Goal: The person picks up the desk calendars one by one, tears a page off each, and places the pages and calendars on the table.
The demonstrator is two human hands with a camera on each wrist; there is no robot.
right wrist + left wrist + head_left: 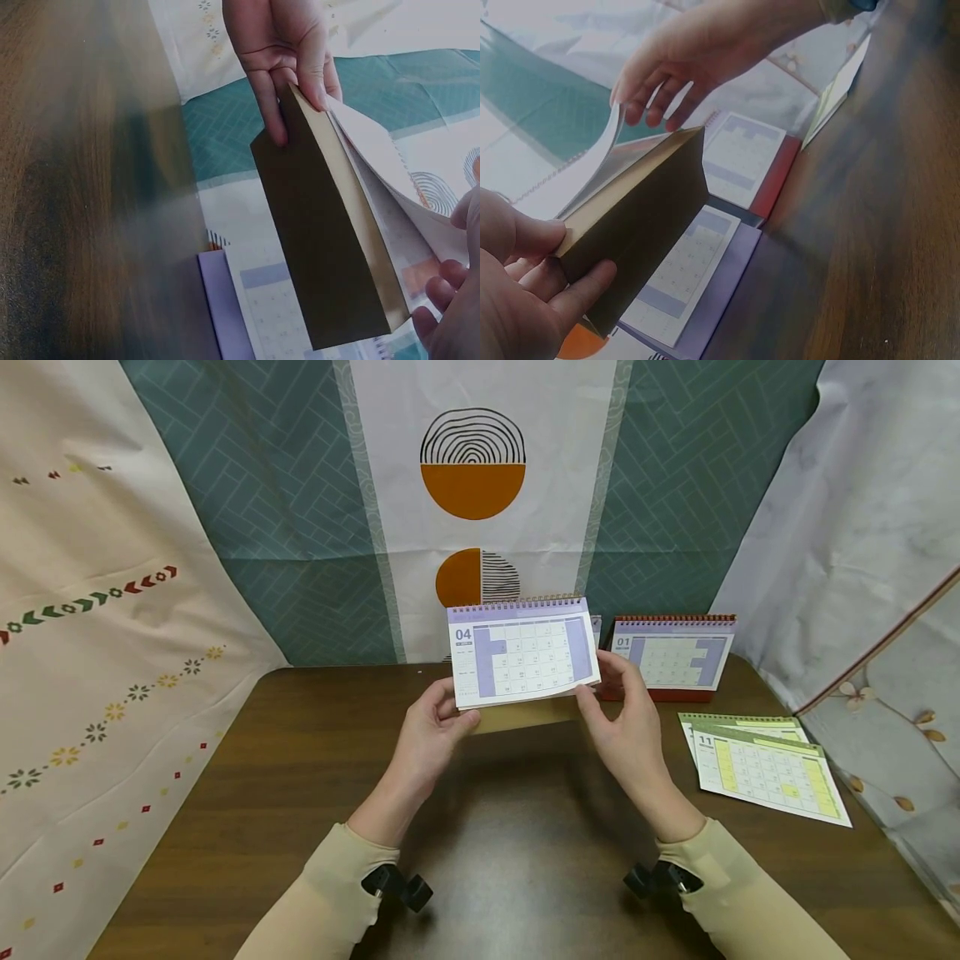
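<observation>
Above the table, a spiral-bound desk calendar (525, 656) showing page 04 is held up in both hands. My left hand (427, 735) grips the gold stand (525, 717) at its lower left corner, thumb in front and fingers beneath, as the left wrist view shows. With thumb and fingers, my right hand (626, 735) pinches the lower right corner of the pages. In the right wrist view, the lifted pages (375, 142) bow away from the stand, leaving a gap between them.
Behind to the right stands a purple calendar (671, 660) on a red base. Another calendar with a purple base (731, 281) stands beside it, mostly hidden in the head view. Green calendar sheets (765, 772) lie overlapping at the table's right. Cloths (285, 527) hang around the table.
</observation>
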